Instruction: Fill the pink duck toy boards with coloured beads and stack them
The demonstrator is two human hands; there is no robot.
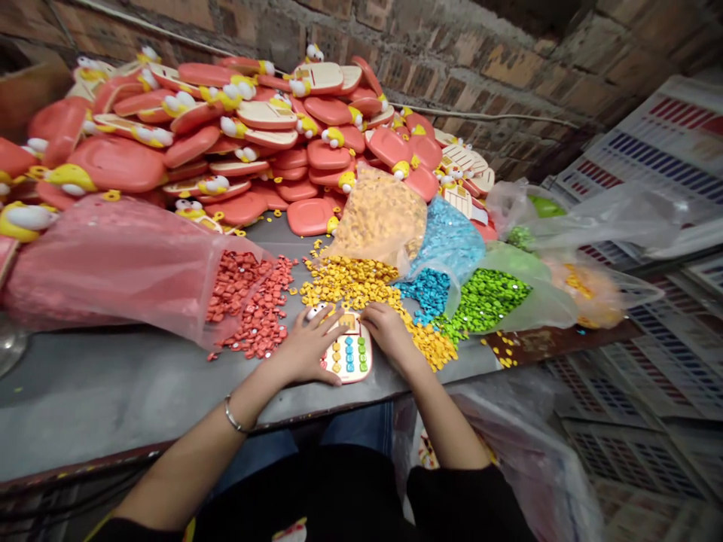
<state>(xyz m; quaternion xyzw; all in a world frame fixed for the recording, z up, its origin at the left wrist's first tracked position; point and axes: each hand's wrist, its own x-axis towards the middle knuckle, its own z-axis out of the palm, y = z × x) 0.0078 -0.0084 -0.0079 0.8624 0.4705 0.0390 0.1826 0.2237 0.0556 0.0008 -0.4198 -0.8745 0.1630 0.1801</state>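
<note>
A small cream toy panel [355, 374] lies on the table, with columns of red, yellow, blue and green buttons, a small window and bulging white eyes at its top. My left hand [308, 348] grips its left side, thumb along the bottom edge and fingers spread over the upper part, hiding some red buttons. At the upper right edge of the panel is my right hand [388, 331], its fingers curled together; whatever they pinch is hidden. Loose yellow buttons [350, 280], red buttons [257, 301], blue buttons [426, 292] and green buttons [489, 297] lie in heaps around the panel.
Behind the heaps rises a big pile of red-backed toy bodies [327, 154] against a brick wall [423, 68]. Plastic bags spill the buttons: a pink bag [113, 263], an orange bag [381, 211] and a blue bag [449, 233]. The table's front edge [226, 436] is near my lap.
</note>
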